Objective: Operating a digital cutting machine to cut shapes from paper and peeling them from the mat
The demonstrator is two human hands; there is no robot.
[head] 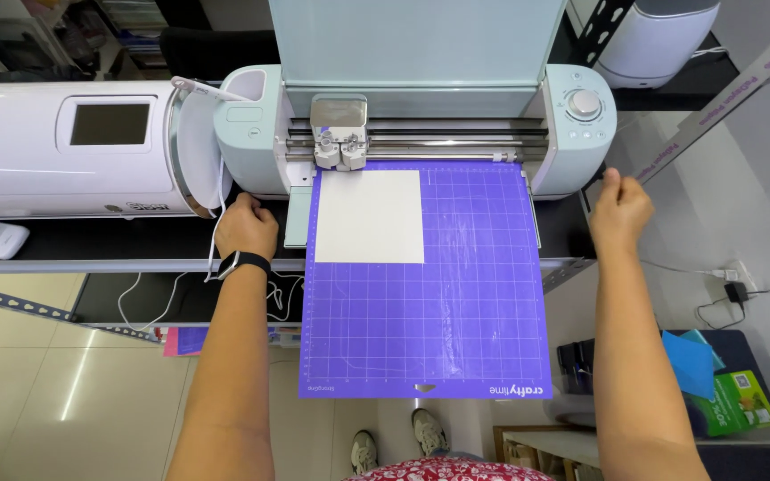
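At the shelf edge, left hand (247,224) sits curled against the lower left front of the pale green cutting machine (416,125), fingers folded, nothing gripped; black wristband (244,262) on it. Right hand (618,209) is a loose fist by the machine's right end, thumb up; can't tell whether it pinches anything. Between them, purple cutting mat (438,303) feeds under the rollers and overhangs the shelf. White sheet (370,216) lies on its upper left, just below the blade carriage (340,134). White cylindrical machine (73,147) stands left.
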